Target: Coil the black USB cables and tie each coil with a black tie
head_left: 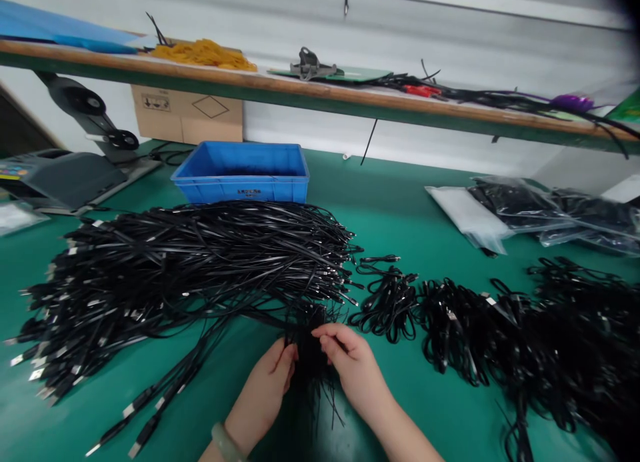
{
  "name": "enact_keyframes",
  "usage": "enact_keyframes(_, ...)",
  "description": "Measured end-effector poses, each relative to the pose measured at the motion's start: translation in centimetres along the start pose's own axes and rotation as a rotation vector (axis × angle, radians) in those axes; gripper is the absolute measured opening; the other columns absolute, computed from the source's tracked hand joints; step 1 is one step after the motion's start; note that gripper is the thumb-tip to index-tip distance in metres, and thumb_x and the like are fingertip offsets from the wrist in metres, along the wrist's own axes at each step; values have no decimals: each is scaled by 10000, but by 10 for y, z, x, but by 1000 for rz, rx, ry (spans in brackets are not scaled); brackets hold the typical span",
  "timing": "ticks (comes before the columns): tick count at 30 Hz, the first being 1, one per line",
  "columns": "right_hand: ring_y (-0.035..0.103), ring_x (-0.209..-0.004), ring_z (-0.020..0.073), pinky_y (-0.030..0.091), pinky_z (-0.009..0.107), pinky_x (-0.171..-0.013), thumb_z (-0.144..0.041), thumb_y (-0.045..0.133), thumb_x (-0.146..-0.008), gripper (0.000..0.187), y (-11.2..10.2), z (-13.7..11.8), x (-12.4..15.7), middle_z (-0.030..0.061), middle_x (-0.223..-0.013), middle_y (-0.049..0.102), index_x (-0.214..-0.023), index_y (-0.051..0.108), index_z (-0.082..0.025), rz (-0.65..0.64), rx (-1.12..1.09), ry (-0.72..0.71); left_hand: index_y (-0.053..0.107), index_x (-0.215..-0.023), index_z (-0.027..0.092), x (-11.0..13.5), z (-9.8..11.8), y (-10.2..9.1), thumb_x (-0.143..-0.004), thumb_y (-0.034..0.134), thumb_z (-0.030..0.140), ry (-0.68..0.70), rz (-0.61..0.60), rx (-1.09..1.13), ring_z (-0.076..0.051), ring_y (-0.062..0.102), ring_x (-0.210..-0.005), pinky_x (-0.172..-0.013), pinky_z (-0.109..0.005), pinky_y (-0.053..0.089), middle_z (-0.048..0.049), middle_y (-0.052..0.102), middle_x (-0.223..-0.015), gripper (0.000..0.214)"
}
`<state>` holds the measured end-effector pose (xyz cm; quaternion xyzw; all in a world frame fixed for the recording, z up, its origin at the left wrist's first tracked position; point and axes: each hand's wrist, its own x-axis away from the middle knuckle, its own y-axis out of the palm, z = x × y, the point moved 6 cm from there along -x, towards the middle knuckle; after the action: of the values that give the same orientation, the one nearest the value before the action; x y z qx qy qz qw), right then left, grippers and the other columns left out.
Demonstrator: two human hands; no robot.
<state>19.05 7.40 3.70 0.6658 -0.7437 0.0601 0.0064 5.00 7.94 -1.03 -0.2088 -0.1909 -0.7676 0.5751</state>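
Observation:
My left hand (267, 382), with a pale green bangle at the wrist, is closed on a black cable (265, 317) at the front middle of the table; the part inside the fingers is dark and hard to see. Thumb and forefinger of my right hand (353, 362) pinch together just beside it, and what lies between them is too small to make out. Below and between both hands is a dark clump of thin black strands (320, 389). A large heap of straight black USB cables (200, 255) spreads behind and left of my left hand. Several cable plugs (143, 419) stick out toward the front left.
Coiled black cables (465, 322) lie in a row on the right. Behind the heap stands a blue bin (240, 189). Plastic bags (530, 205) lie at the back right, a grey machine (65, 175) at the left. A shelf (280, 89) with yellow rubber bands (205, 53) spans the back.

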Motion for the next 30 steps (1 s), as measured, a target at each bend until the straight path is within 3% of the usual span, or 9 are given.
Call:
enact_keyframes(3,486,-544,109,375,222,-514,-285,639,-644,306,16,13,0,-21,-609,579,-924,594,-173,-38,-333,177,518,-794,189,2,9,2,-793,468,400,120,36,-134,-169,539,-671,-593,-266,410,-23,588,-739,217)
enact_keyframes(5,469,-487,91,353,201,-482,-240,706,-560,452,24,18,1,-45,-555,588,-960,506,-176,-42,-445,245,528,-822,181,5,18,3,-837,388,298,220,61,-379,-203,566,-755,-685,-309,419,-65,615,-809,183)
enact_keyframes(9,468,-427,81,332,167,-430,-199,746,-509,609,25,30,6,-59,-521,609,-972,349,-206,67,-528,379,535,-883,157,10,26,11,-855,260,141,286,80,-906,-221,598,-760,-689,-334,426,-104,636,-828,277)
enact_keyframes(13,468,-403,73,347,158,-414,-228,774,-485,688,25,38,10,-70,-527,601,-1002,320,-214,135,-569,462,539,-1009,132,14,28,17,-859,246,93,298,108,-1133,-223,605,-847,-737,-335,443,-131,639,-930,332)
enact_keyframes(16,423,-366,69,314,156,-378,-275,778,-472,670,24,37,7,-106,-463,529,-997,370,-201,154,-503,421,566,-986,148,19,28,23,-858,261,97,335,103,-1195,-228,599,-854,-739,-338,448,-120,635,-922,335)
enact_keyframes(19,350,-343,56,267,166,-359,-318,749,-495,479,21,33,3,-122,-408,435,-864,478,-177,146,-381,366,582,-913,160,24,29,24,-855,282,140,375,109,-1092,-235,587,-814,-730,-354,441,-109,627,-875,307)
enact_keyframes(23,367,-422,58,284,183,-412,-276,696,-533,222,19,26,4,-75,-455,443,-613,523,-162,87,-222,272,558,-786,186,23,28,20,-849,321,269,363,22,-537,-188,562,-764,-724,-298,438,-60,613,-808,258)
enact_keyframes(26,390,-469,68,309,189,-451,-210,649,-589,127,18,18,7,-69,-501,445,-628,536,-167,-5,-151,168,468,-604,201,14,18,18,-804,376,441,164,-81,-136,-125,449,-505,-477,-221,370,22,490,-539,325)
enact_keyframes(30,486,-560,92,389,206,-546,-141,610,-654,120,18,6,10,-50,-608,524,-766,594,-180,-248,-112,88,413,-515,199,8,17,22,-662,499,631,45,-244,-28,-61,221,-358,-366,-206,160,95,303,-387,465)
